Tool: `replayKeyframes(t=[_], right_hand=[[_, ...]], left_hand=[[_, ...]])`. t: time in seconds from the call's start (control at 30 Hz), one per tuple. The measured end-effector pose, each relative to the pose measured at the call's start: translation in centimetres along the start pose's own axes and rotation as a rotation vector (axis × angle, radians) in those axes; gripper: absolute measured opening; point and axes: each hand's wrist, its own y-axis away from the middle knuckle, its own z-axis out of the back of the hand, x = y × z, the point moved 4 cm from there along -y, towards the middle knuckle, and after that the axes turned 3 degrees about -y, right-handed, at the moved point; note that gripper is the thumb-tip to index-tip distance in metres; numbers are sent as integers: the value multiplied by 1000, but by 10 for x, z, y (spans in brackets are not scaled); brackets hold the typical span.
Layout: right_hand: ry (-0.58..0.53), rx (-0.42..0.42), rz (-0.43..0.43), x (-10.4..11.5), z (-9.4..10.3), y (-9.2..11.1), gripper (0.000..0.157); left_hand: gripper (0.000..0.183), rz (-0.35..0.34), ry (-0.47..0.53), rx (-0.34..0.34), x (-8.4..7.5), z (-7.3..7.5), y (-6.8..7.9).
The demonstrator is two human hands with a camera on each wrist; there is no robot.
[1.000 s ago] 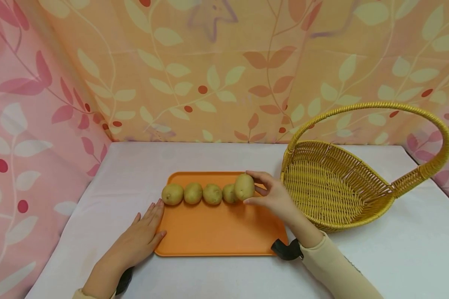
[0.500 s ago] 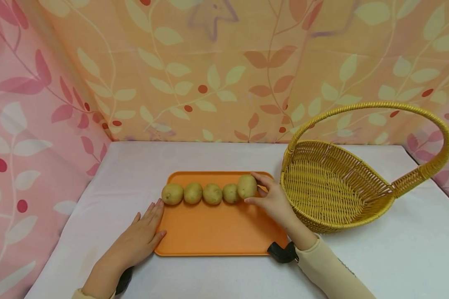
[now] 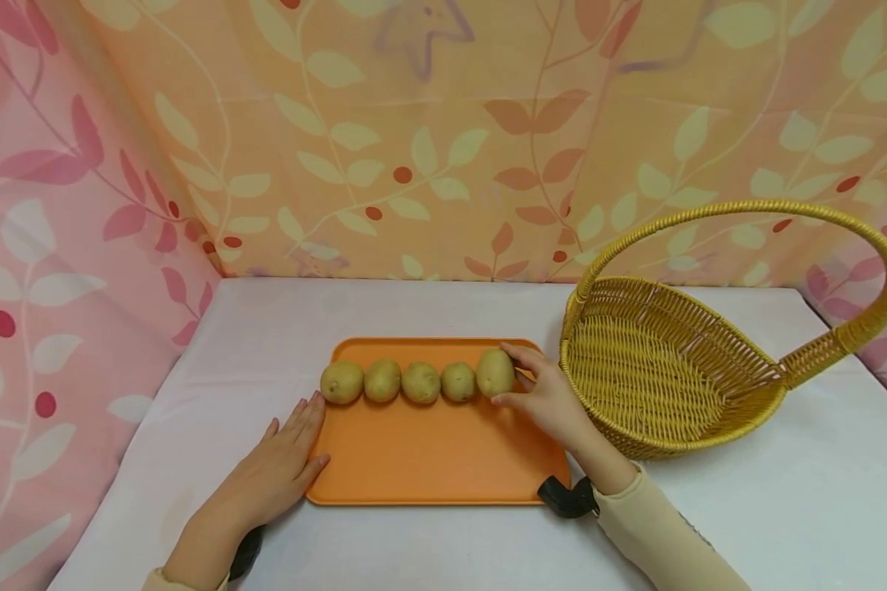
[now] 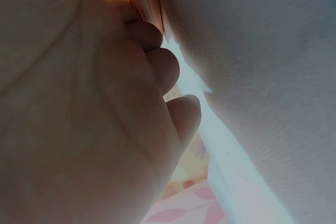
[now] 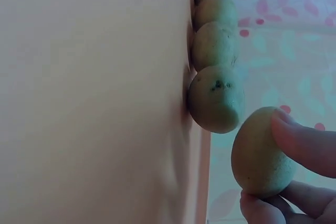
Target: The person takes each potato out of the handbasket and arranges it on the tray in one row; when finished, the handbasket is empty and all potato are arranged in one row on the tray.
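Note:
My right hand (image 3: 550, 402) holds a potato (image 3: 494, 373) between thumb and fingers, at the right end of a row of several potatoes (image 3: 420, 383). These stand side by side across the orange tray (image 3: 436, 460). In the right wrist view, the held potato (image 5: 262, 153) appears raised off the tray surface, apart from the nearest potato (image 5: 216, 99), which has dark spots. My left hand (image 3: 269, 472) lies with extended fingers against the tray's left edge, fingertips by the leftmost potato (image 3: 342, 382). In the left wrist view the palm (image 4: 79, 114) covers much of the picture.
A yellow wicker basket (image 3: 643, 386) with a tall arched handle (image 3: 754, 209) stands right of the tray, close to my right forearm. A white cloth covers the table (image 3: 281, 320). Patterned fabric (image 3: 414, 164) hangs behind and at the left.
My right hand has moved the potato rightward and slightly lower, away from overlapping the row's rightmost potato in the head view. The left hand has stayed put.

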Motion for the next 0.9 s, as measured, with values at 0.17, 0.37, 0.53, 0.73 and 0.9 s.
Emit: replayKeyframes(t=[0.17, 0.37, 0.53, 0.73, 0.9], right_hand=[[22, 28, -21, -2, -3, -3, 69], [73, 31, -50, -9, -2, -9, 67], [52, 35, -103, -15, 1, -10, 68], [-5, 75, -122, -17, 0, -9, 70], [-33, 100, -114, -17, -2, -8, 62]], left_hand=[[69, 12, 10, 14, 2, -1, 1], [69, 13, 13, 14, 4, -1, 2], [69, 4, 3, 7, 4, 0, 3], [69, 0, -6, 3, 4, 1, 3], [69, -2, -9, 0, 4, 1, 4]])
